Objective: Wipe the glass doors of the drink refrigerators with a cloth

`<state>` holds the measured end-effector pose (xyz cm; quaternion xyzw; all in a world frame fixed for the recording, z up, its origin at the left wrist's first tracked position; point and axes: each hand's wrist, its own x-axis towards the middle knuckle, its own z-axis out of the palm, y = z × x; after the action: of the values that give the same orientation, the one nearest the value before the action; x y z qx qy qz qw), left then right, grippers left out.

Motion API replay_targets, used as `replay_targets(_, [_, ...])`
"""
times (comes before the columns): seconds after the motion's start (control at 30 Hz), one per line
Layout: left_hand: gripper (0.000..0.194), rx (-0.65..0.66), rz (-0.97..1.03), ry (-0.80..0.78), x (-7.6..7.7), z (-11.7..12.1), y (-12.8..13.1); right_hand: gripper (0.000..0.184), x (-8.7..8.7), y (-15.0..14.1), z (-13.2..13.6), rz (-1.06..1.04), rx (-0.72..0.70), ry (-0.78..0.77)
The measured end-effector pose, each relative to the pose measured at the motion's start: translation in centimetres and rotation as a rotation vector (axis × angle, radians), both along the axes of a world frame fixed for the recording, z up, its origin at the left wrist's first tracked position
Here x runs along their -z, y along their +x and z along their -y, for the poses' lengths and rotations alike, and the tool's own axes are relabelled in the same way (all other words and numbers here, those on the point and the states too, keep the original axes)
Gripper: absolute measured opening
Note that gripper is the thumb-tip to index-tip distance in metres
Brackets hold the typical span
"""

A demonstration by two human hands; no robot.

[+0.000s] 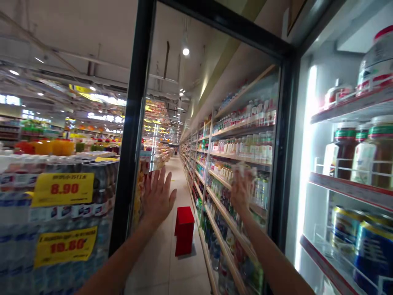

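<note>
A glass fridge door (204, 26) in a black frame stands open in front of me. My left hand (158, 196) is raised at the glass near the left upright of the frame, fingers spread, holding nothing. Farther right, my right hand (240, 192) is up at the same pane, smeared by motion. At its fingers is a pale, crumpled cloth (250, 170), blurred, so its exact kind is hard to make out. Shelves of bottles (256, 145) show through or in the glass behind this hand.
At right, the lit fridge holds dark bottles (364, 153) and blue cans (373, 250) on wire-fronted shelves. Stacked bottle packs with yellow price signs (63, 189) stand at left. A red box-like stool (184, 231) is on the aisle floor beyond the glass.
</note>
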<state>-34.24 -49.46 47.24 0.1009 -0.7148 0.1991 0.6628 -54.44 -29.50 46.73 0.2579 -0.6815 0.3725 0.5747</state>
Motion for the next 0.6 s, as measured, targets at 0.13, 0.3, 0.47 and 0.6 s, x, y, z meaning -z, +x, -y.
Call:
replay_targets(0.13, [0.067,-0.021,0.001,0.008,0.0,-0.3,0.1,0.052,-0.4,0.1,0.7,0.061,0.020,-0.154])
replay_targets(0.3, [0.064,-0.010,0.015,-0.037,0.2,0.4,0.4,0.052,3.6,5.1,4.9,-0.374,-0.209,0.562])
replay_targets(0.47, [0.058,0.000,0.051,-0.063,0.4,1.0,0.4,0.050,-2.8,1.0,1.4,-0.007,-0.026,-0.077])
replay_targets(0.6, [0.056,0.025,0.051,-0.047,0.3,1.0,0.6,0.050,-3.9,2.9,3.2,-0.123,-0.102,0.078])
